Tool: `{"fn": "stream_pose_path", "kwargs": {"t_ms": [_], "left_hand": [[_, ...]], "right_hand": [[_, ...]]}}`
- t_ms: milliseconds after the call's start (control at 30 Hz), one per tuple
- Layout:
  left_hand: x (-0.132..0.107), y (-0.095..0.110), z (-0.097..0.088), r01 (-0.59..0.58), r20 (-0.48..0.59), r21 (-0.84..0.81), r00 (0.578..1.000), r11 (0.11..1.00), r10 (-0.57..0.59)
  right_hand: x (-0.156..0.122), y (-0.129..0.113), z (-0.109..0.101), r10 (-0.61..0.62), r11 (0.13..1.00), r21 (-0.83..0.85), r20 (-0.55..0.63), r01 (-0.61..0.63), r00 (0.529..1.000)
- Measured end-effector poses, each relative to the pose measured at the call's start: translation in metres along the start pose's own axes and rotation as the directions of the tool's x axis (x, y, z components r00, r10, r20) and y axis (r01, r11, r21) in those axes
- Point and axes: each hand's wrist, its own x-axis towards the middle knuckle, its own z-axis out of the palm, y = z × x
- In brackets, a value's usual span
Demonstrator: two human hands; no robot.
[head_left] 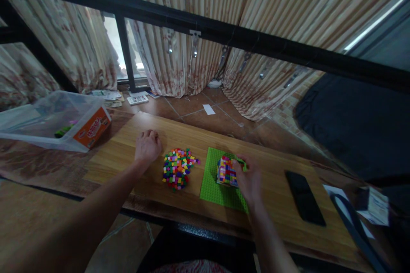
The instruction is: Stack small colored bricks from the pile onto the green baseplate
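Right hand (248, 179) pinching a green brick (241, 163) against the multicoloured block stack (226, 171) on the green baseplate (214, 185) — loose bricks (178, 168) heaped just left, within reach; left hand (147, 145) curled in a loose fist, steadying on the surface (275, 211)

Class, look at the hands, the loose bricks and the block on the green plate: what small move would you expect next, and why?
Probably the right hand presses the small green piece at its fingertips onto the multicoloured block standing on the green baseplate. That hand is already against the block's side. The left hand rests curled on the wooden board beside the pile of loose bricks, so it may pick another.
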Motion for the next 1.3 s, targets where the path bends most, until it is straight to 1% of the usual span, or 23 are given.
{"fn": "stream_pose_path", "kwargs": {"t_ms": [33, 67, 133, 200, 267, 333, 400, 500, 600, 700, 800, 900, 1000, 1133, 1233, 1300], "left_hand": [[0.0, 0.0, 0.0, 0.003, 0.001, -0.001, 1.0, 1.0, -0.003], [0.0, 0.0, 0.0, 0.006, 0.001, -0.003, 1.0, 1.0, -0.006], [0.0, 0.0, 0.001, 0.011, -0.001, -0.002, 1.0, 1.0, -0.011], [0.0, 0.0, 0.001, 0.013, -0.005, -0.003, 1.0, 1.0, -0.013], [0.0, -0.001, 0.002, 0.011, -0.006, -0.011, 1.0, 1.0, -0.011], [0.0, -0.002, 0.003, 0.007, -0.005, -0.023, 1.0, 1.0, -0.007], [0.0, -0.002, 0.003, 0.005, -0.002, -0.031, 1.0, 0.999, -0.005], [0.0, -0.001, 0.002, 0.01, -0.001, -0.033, 1.0, 0.999, -0.01], [-0.001, 0.0, 0.001, 0.013, 0.004, -0.026, 1.0, 1.0, -0.012], [-0.001, 0.001, 0.0, 0.016, 0.009, -0.019, 1.0, 1.0, -0.016], [-0.001, 0.0, 0.001, 0.024, 0.011, -0.022, 1.0, 0.999, -0.023], [-0.001, -0.001, 0.003, 0.022, 0.008, -0.037, 1.0, 0.999, -0.022], [0.0, -0.001, 0.002, 0.02, 0.004, -0.038, 1.0, 0.999, -0.02], [0.0, 0.0, 0.0, 0.018, 0.011, -0.023, 1.0, 1.0, -0.018], [0.0, 0.001, -0.001, 0.015, 0.015, -0.021, 1.0, 1.0, -0.015], [0.0, 0.0, -0.001, 0.012, 0.015, -0.023, 1.0, 1.0, -0.012]], "right_hand": [[-0.003, -0.008, 0.0, -0.098, 0.994, -0.056, -0.024, 0.097, 0.995], [-0.007, -0.017, 0.001, -0.179, 0.98, -0.093, -0.011, 0.177, 0.984], [-0.014, -0.038, 0.01, -0.274, 0.947, -0.147, 0.101, 0.286, 0.956], [-0.02, -0.055, 0.025, -0.305, 0.908, -0.214, 0.25, 0.359, 0.919], [-0.025, -0.067, 0.042, -0.26, 0.864, -0.316, 0.388, 0.392, 0.884], [-0.028, -0.073, 0.059, -0.165, 0.813, -0.431, 0.474, 0.391, 0.865], [-0.029, -0.074, 0.073, -0.079, 0.765, -0.522, 0.507, 0.379, 0.858], [-0.027, -0.073, 0.085, -0.016, 0.719, -0.582, 0.532, 0.38, 0.846], [-0.022, -0.071, 0.09, 0.013, 0.694, -0.607, 0.547, 0.386, 0.837], [-0.02, -0.068, 0.092, 0.031, 0.692, -0.616, 0.547, 0.377, 0.837], [-0.021, -0.064, 0.092, 0.028, 0.719, -0.598, 0.536, 0.355, 0.844], [-0.026, -0.06, 0.089, -0.017, 0.764, -0.547, 0.512, 0.342, 0.859], [-0.031, -0.06, 0.081, -0.089, 0.821, -0.463, 0.473, 0.333, 0.877], [-0.034, -0.06, 0.065, -0.174, 0.896, -0.322, 0.379, 0.306, 0.909], [-0.032, -0.057, 0.05, -0.216, 0.928, -0.233, 0.303, 0.292, 0.928], [-0.028, -0.051, 0.038, -0.219, 0.94, -0.203, 0.259, 0.275, 0.941]]}}
